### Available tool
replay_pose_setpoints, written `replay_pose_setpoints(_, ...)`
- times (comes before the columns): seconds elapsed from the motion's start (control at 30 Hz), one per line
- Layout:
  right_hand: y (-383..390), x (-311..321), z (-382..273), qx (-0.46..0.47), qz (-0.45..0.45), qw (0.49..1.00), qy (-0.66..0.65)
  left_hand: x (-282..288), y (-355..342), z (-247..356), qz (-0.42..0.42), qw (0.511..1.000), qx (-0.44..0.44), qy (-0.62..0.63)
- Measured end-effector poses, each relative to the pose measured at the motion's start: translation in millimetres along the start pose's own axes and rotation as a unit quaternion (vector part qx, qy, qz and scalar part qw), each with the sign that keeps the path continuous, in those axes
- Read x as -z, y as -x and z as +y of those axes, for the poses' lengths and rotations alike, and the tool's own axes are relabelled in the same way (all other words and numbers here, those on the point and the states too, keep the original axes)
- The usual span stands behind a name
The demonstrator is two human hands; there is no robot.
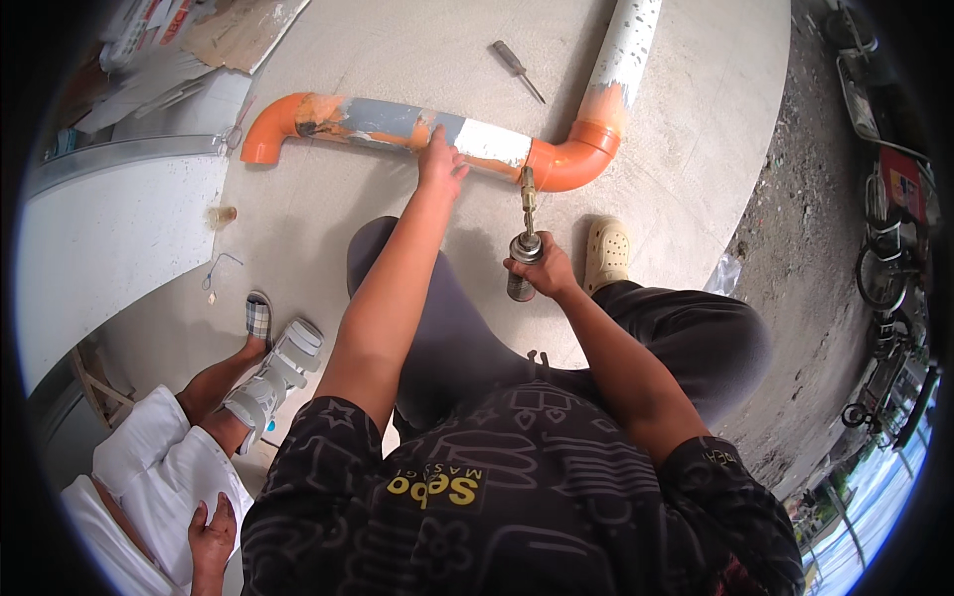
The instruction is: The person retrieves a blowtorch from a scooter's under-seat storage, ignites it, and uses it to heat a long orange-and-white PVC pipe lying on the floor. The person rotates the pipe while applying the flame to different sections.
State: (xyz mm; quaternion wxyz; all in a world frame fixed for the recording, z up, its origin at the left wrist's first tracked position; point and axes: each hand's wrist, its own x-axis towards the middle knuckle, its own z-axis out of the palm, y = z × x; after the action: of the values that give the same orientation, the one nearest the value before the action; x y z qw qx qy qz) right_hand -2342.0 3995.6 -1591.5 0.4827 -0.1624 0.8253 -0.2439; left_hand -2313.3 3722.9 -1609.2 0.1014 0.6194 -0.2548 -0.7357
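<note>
My right hand [545, 266] is wrapped round the canister of a gas blowtorch [529, 243]. The torch's brass nozzle points up at the near side of an orange elbow [574, 157]; no flame shows. This elbow joins a patchy grey, white and orange pipe [383, 121] to a white pipe [626, 55] that runs away from me. A second orange elbow [270, 127] forms the left end. My left hand [442, 164] touches the middle of the patchy pipe, one finger stretched across its grey part and the others apart.
Beyond the pipe a screwdriver [519, 70] lies on the pale floor. A white panel [109, 258] stands at left, with a small brown cup-like item [222, 215] beside it. At lower left sits another person [164, 467] with a leg brace. Rough ground and parked bicycles [882, 268] lie right.
</note>
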Motion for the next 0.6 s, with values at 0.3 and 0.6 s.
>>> replay_pose_setpoints(0.3, 19, -22, 18, -0.009, 0.050, 0.999, 0.010, 14, 59, -31, -0.191, 0.926, -0.051, -0.321)
replay_pose_setpoints(0.6, 9, -32, -9, -0.019, 0.170, 0.982, 0.080, 19, 100, -75, -0.318, 0.780, -0.061, -0.536)
